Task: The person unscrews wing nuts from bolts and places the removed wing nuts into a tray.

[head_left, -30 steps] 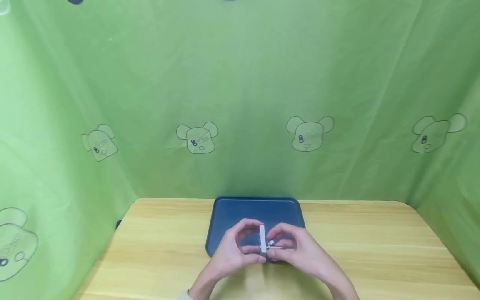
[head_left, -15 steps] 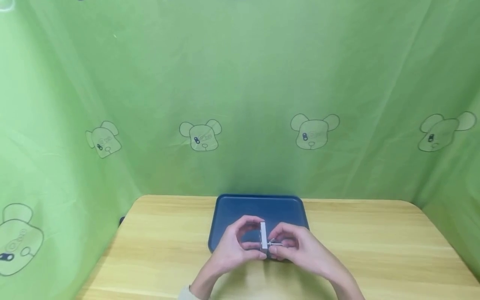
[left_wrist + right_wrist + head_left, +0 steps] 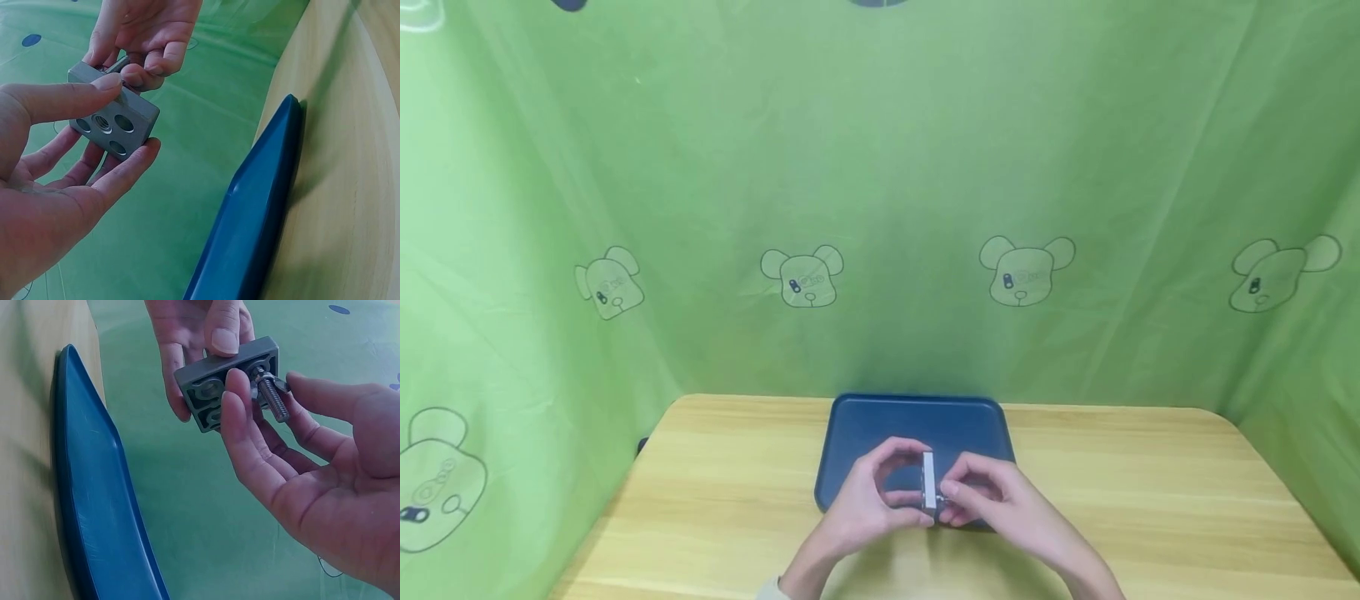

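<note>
Between the thumb and fingertips of my left hand (image 3: 861, 504) is a small grey block (image 3: 139, 107), held on edge above the tray. Its left face shows several round holes, one of them threaded, in the left wrist view. A threaded bolt (image 3: 275, 405) sticks out of the opposite, recessed face, with a wing nut (image 3: 280, 385) on it close to the block. My right hand (image 3: 1011, 508) has its thumb and fingers at the wing nut's wings, pinching it. Fingers hide part of the nut, and the bolt is mostly covered in the head view.
A blue tray (image 3: 917, 410) lies on the wooden table (image 3: 737, 467) beneath and beyond the hands. Green cloth (image 3: 880, 167) printed with bear heads hangs behind the table and along both sides.
My right thumb and fingers have shifted round the wing nut, and the bolt end seen earlier is now mostly hidden in the head view. The left hand keeps its hold on the block.
</note>
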`<state>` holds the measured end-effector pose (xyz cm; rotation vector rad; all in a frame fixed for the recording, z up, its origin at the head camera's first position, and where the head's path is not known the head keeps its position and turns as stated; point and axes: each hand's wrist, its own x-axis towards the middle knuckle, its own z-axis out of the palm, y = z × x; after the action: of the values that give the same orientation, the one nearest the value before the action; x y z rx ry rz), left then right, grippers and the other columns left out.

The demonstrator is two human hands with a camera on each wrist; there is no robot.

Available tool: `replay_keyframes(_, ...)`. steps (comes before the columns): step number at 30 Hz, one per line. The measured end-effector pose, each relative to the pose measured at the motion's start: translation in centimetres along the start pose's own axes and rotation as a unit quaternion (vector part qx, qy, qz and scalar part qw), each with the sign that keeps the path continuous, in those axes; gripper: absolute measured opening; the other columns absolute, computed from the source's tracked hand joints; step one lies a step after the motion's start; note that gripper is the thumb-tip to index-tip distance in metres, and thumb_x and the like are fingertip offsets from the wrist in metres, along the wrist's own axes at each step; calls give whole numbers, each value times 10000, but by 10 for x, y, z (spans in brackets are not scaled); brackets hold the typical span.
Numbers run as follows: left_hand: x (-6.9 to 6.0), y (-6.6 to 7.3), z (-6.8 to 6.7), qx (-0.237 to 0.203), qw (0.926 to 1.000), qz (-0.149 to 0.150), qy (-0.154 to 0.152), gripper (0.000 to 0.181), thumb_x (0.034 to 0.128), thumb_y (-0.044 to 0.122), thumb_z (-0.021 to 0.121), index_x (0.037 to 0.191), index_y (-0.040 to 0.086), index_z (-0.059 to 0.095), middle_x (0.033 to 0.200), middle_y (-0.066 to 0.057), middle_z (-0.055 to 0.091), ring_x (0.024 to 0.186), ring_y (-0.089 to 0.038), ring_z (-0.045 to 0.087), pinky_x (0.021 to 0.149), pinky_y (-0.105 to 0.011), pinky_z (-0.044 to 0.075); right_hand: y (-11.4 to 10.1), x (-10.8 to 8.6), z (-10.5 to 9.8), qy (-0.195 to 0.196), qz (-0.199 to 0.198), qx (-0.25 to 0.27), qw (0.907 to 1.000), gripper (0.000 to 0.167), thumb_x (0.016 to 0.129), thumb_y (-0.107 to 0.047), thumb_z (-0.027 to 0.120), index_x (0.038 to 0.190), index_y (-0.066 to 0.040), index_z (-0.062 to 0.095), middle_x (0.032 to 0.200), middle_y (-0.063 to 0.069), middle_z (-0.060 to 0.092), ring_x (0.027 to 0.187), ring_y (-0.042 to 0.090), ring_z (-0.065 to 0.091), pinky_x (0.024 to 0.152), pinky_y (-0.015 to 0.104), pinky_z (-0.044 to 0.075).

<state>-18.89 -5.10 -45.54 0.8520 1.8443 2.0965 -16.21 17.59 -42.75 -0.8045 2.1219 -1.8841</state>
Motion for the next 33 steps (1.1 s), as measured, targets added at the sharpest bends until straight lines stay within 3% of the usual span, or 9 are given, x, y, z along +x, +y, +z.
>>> replay_keyframes(11,-2,-1,1,65,10000,-21,-37,740,689,-234,765,1360,-12,549,1362,-124,565,1307,-320,529,995,-469,590,4,-3,-1,-203,89,227,9995,160,1021,-59,610,1099,80,621,1032,220,704,918,233,742,848,447,645)
replay_keyframes(15,-1,-1,0,-19,10000,1,-29,736,689,-243,758,1355,-7,553,1365,-132,563,1311,-333,527,995,-474,590,3,-3,-1,-104,145,135,9998,160,1005,-73,641,1097,58,637,1016,206,722,924,237,742,848,448,647)
replay_keyframes(20,0,-1,0,-43,10000,17,-9,735,687,-244,757,1353,-10,556,1371,-137,561,1311,-311,536,997,-473,587,1,-4,-1,127,298,-267,9991,173,978,-126,698,1107,-12,685,1013,140,743,940,266,742,845,355,652)
replay_keyframes(27,1,1,0,-21,10000,-2,-8,737,691,-231,771,1345,52,580,1384,-125,558,1316,-282,538,997,-472,588,2,-4,-2,256,45,-175,9995,183,997,-78,660,1114,59,686,1082,230,691,972,251,744,884,389,641)
replay_keyframes(33,-1,0,1,-94,9999,-64,5,753,677,-247,770,1339,64,588,1376,-123,568,1317,-305,537,995,-478,589,1,-4,-1,300,152,-399,9986,187,951,-94,722,1106,9,697,1023,165,726,923,287,740,819,335,655)
